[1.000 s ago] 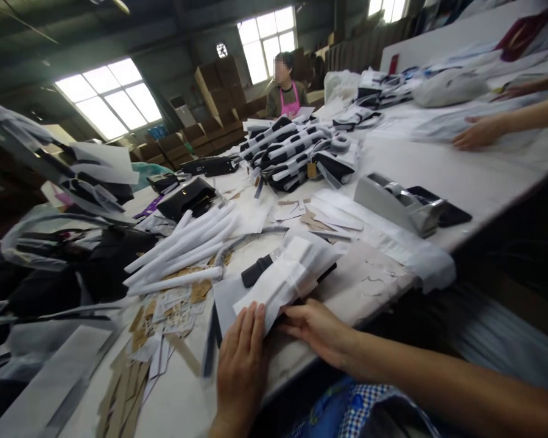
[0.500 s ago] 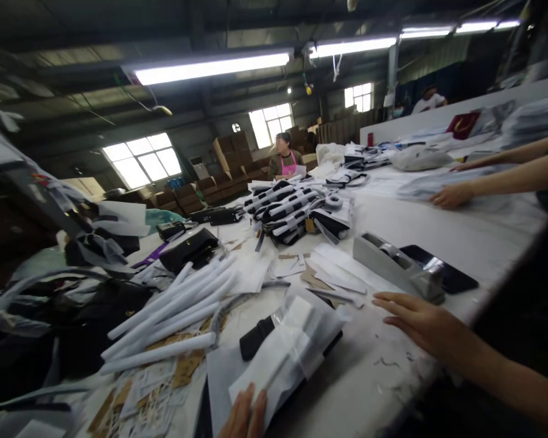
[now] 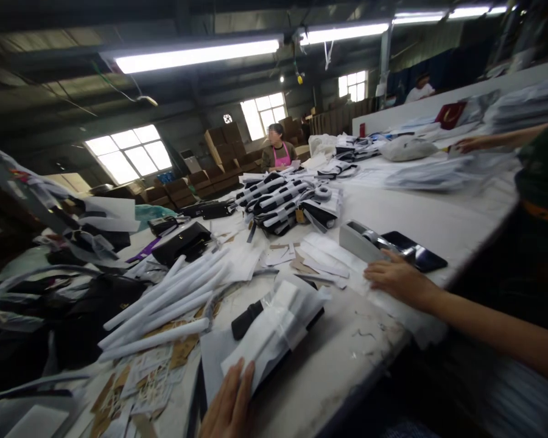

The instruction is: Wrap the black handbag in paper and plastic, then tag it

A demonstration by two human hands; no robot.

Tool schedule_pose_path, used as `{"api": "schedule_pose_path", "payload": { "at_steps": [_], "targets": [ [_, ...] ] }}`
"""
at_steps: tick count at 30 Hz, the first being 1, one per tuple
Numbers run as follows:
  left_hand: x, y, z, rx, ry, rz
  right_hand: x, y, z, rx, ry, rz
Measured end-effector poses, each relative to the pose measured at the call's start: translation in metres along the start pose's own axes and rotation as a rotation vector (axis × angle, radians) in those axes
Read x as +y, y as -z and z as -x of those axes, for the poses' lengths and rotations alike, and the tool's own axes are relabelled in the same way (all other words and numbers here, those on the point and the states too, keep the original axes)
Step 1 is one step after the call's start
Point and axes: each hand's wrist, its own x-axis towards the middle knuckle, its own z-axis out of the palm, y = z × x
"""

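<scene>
My left hand (image 3: 228,404) lies flat at the bottom edge, fingers stretched out, pressing on the near end of a white paper-wrapped bundle (image 3: 274,325) with a black strap (image 3: 246,319) poking out. My right hand (image 3: 395,277) reaches to the right, fingers curled at the near end of a grey tape dispenser (image 3: 363,240). What the fingertips touch there is hidden. A black phone (image 3: 415,252) lies right behind the dispenser.
Rolled white paper sticks (image 3: 164,304), brown tags (image 3: 159,371), black bags (image 3: 185,240) and a striped pile (image 3: 283,204) cover the white table (image 3: 420,216). Another person's arm (image 3: 488,141) reaches in at far right. A person in a pink apron (image 3: 278,152) stands at the far end.
My right hand left the wrapped bundle and moved right to the tape dispenser. My left hand stayed on the bundle. The view tilted upward.
</scene>
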Motion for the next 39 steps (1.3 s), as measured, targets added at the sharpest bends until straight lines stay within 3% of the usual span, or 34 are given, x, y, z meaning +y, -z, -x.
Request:
{"api": "schedule_pose_path", "payload": {
  "at_steps": [6, 10, 17, 22, 28, 35, 39],
  "targets": [
    [0.002, 0.009, -0.001, -0.054, 0.072, 0.009, -0.019, 0.013, -0.010, -0.138, 0.094, -0.123],
    [0.001, 0.006, 0.001, -0.063, 0.064, 0.016, -0.020, 0.007, -0.010, -0.193, -0.010, -0.188],
    [0.006, 0.008, -0.003, -0.019, 0.122, 0.002, -0.019, 0.003, -0.024, -0.197, -0.108, -0.368],
    [0.004, 0.003, 0.003, -0.029, 0.097, -0.040, -0.018, 0.014, -0.038, -0.190, -0.116, -0.396],
    [0.003, 0.001, 0.005, -0.016, 0.130, 0.021, -0.009, 0.030, -0.047, -0.133, -0.256, -0.391],
    [0.004, 0.000, 0.006, -0.016, 0.137, 0.020, -0.005, 0.037, -0.017, -0.330, -0.013, -0.318],
    [0.003, 0.002, 0.006, -0.049, 0.109, 0.008, -0.006, 0.032, 0.001, -0.362, 0.013, -0.221]
  ]
}}
